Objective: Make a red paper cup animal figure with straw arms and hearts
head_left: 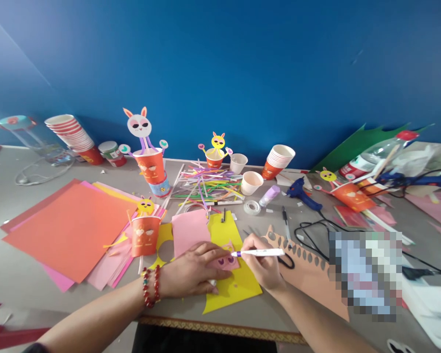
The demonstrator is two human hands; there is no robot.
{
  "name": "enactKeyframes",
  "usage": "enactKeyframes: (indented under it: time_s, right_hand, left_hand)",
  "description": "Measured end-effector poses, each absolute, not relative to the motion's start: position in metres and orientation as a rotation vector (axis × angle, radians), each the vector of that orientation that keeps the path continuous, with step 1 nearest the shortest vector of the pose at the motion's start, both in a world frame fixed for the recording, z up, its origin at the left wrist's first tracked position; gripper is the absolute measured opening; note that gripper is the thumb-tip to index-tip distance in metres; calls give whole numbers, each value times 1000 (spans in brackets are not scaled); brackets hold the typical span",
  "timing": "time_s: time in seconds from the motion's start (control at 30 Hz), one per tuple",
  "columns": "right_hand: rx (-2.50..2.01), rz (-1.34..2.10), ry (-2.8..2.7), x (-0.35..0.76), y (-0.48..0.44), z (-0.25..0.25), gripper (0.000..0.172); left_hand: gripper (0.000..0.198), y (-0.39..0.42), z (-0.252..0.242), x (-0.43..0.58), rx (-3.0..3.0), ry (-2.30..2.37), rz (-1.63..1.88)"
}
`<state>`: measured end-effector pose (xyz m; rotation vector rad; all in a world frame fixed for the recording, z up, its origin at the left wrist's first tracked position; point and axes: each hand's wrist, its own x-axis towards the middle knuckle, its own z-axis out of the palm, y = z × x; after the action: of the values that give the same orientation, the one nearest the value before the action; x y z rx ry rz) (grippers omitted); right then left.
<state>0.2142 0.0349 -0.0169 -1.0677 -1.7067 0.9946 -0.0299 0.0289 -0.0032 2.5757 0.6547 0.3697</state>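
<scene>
My left hand (193,269) lies flat, fingers stretched out, pressing a small pink paper cutout (226,261) onto a yellow sheet (238,287). A red bead bracelet circles that wrist. My right hand (262,264) is closed around a white marker with a purple tip (259,253), its tip touching the pink cutout. A pink paper piece (189,230) lies just beyond my left hand. An orange paper cup with a yellow bunny topper (145,234) stands to the left of it.
Orange and pink paper sheets (71,228) are stacked at left. Coloured paper strips (206,186), cup bunnies (150,164), cup stacks (279,159), a tape roll (252,207), a blue glue gun (301,192) and black cables (312,230) crowd the back and right. A blurred patch covers part of the right.
</scene>
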Motion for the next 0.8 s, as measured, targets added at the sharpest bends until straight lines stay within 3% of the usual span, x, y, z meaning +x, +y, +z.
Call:
enactKeyframes:
  time_s: [0.2, 0.43, 0.8]
  right_hand:
    - [-1058, 1075, -1557, 213, 39, 2, 15]
    - [-1046, 1225, -1578, 216, 22, 38, 22]
    - [-1017, 1181, -1566, 190, -8, 23, 21]
  left_hand:
    - [40, 30, -8, -29, 2560, 678, 427]
    - [34, 32, -2, -27, 2358, 575, 725]
    - [39, 30, 13, -24, 2224, 551, 767]
